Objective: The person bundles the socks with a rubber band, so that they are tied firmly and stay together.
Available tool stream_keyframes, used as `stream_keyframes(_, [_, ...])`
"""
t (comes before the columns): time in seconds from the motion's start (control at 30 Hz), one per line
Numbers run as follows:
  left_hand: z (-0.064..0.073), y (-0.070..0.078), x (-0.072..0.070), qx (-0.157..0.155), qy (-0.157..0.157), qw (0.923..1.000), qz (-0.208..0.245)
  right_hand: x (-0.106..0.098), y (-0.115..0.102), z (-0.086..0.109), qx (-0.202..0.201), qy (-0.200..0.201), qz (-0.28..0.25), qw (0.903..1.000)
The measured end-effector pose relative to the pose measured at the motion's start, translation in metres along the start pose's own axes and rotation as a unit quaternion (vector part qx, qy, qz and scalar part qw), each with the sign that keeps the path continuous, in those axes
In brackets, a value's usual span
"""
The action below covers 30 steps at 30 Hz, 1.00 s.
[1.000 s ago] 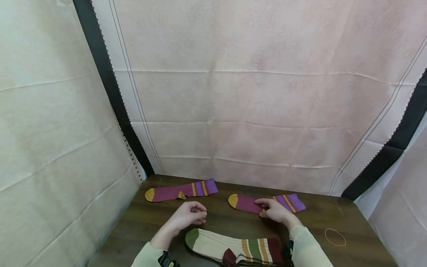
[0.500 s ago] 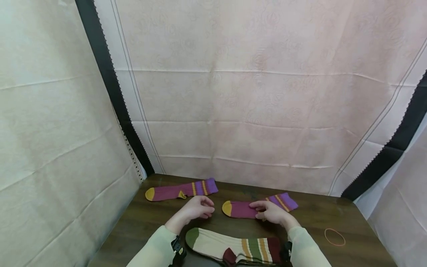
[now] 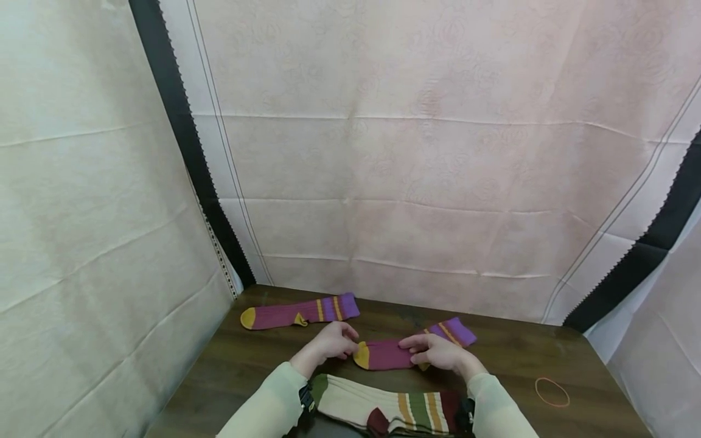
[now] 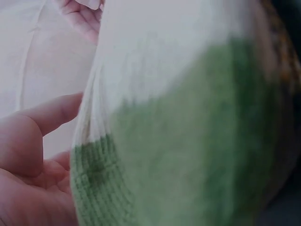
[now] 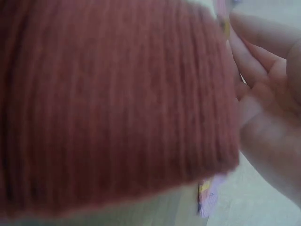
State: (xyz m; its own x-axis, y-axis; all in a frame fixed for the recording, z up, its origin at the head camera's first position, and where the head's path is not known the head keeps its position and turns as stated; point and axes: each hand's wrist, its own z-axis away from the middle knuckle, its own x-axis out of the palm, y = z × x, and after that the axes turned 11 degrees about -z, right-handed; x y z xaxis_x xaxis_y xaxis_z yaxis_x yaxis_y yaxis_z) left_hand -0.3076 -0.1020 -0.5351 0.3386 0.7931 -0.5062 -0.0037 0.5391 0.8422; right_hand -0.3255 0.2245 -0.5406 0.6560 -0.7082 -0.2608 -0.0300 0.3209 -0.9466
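Note:
A maroon sock (image 3: 383, 354) with a yellow toe and a purple, yellow-striped cuff lies on the brown table. My right hand (image 3: 440, 353) holds it around the middle, fingers on top and thumb at its near edge. At the yellow toe are the fingertips of my left hand (image 3: 331, 342), loosely bent with the thumb apart. A matching maroon sock (image 3: 279, 316) lies flat farther back on the left. Cream socks (image 3: 358, 395) with green toe and dark red cuff lie stacked under my forearms. Their green toe (image 4: 178, 155) and red cuff (image 5: 117, 103) fill much of the wrist views.
An orange rubber band (image 3: 552, 392) lies on the table (image 3: 509, 371) at the right. Pale cloth (image 3: 411, 182) hangs behind the table and along both sides, with black strips at the corners.
My right hand has drawn the maroon sock left and toward me. My left hand has moved right, up to its yellow toe. The other socks lie as before.

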Motion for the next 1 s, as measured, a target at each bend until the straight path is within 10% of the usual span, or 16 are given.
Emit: stream_keyframes(1.0, [-0.0058, -0.0066, -0.0027, -0.038, -0.025, 0.9974, -0.057, 0.0082, -0.0022, -0.0069, 0.035, -0.010, -0.020, 0.9991])
